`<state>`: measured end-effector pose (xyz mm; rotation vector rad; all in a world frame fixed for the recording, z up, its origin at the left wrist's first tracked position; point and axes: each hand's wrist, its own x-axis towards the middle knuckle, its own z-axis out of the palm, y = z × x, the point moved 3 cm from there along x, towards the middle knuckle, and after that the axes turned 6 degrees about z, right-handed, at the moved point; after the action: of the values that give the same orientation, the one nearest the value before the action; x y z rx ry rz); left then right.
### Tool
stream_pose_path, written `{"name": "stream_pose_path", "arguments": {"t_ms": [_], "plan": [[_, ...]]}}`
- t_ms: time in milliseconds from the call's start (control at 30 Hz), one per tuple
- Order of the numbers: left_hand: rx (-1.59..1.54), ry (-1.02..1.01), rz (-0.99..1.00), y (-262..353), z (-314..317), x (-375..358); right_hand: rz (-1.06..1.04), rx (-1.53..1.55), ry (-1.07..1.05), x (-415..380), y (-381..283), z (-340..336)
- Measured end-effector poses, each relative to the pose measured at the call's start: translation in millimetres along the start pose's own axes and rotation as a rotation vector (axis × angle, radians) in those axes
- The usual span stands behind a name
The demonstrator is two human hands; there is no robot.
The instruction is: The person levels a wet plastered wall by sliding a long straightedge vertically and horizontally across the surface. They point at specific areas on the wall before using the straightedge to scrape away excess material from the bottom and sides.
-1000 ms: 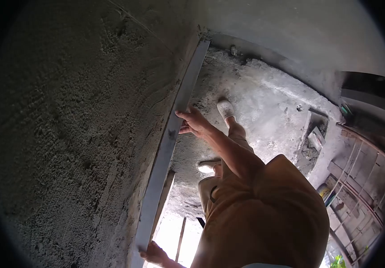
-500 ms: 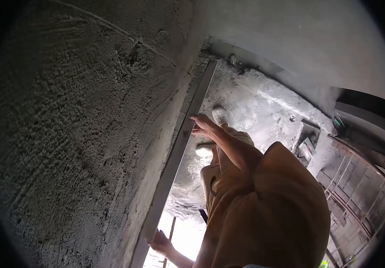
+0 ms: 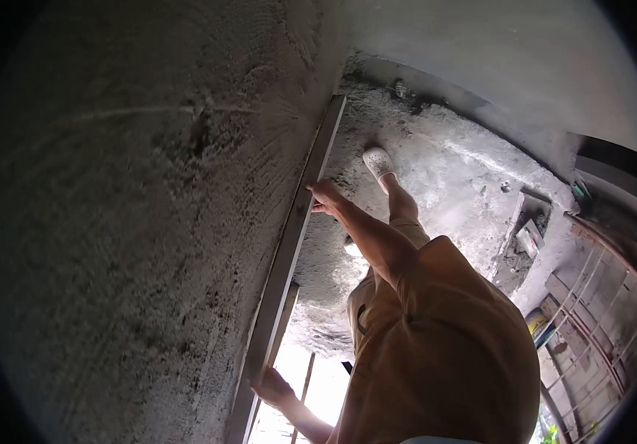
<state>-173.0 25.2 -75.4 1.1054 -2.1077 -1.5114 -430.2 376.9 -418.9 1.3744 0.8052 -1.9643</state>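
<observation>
A long, flat metal straightedge runs on a slant along the rough, plastered wall. My right hand grips its upper part, thumb on the face and fingers curled behind the edge. Lower down, my left hand is closed on the same straightedge, close to the bottom of the view; its fingers are partly hidden. The bar lies against or very near the wall; contact along its full length is not clear. A shallow groove crosses the plaster near the upper end.
On the rough floor stands my foot in a pale clog. A mortar-stained tray holds a pale tool. Farther right are metal bars. A smooth wall rises at the top right.
The straightedge and both hands have shifted slightly along the wall. My legs have moved, with one clog farther from the other, which is now mostly hidden. The view has turned a little.
</observation>
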Motion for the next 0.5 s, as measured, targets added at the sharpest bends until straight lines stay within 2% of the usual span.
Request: {"name": "stream_pose_path", "arguments": {"t_ms": [67,100,133,200,267,333,400,467,500], "plan": [[0.161,-0.078,0.09,-14.3,-5.7,15.1,0.031,0.027,0.0,28.1,-4.8,2.4],[0.126,-0.1,0.159,-12.1,17.3,11.2,0.019,0.053,-0.022,30.2,-15.2,-0.4],[-0.025,-0.02,0.066,8.2,58.0,-7.3,0.029,0.067,-0.018,40.8,-20.9,-7.6],[0.095,-0.019,0.053,-13.9,72.3,-0.6,0.009,0.061,-0.015,63.1,-43.9,-21.3],[0.084,-0.024,-0.016,-28.7,96.7,-0.1,0.042,0.077,-0.015,74.4,-64.3,-28.7],[0.146,-0.098,0.038,-51.8,89.1,7.9,-0.001,0.047,0.003,71.5,-79.3,-31.7],[0.092,-0.062,0.045,-68.2,57.2,17.3,-0.019,-0.023,0.031,82.6,-70.7,-33.2],[0.033,-0.028,0.061,-55.0,39.7,16.3,-0.074,-0.026,0.014,67.3,-58.7,-27.1],[0.137,0.012,0.031,-39.6,31.0,11.1,-0.087,-0.05,0.05,56.3,-53.5,-23.4]]}}
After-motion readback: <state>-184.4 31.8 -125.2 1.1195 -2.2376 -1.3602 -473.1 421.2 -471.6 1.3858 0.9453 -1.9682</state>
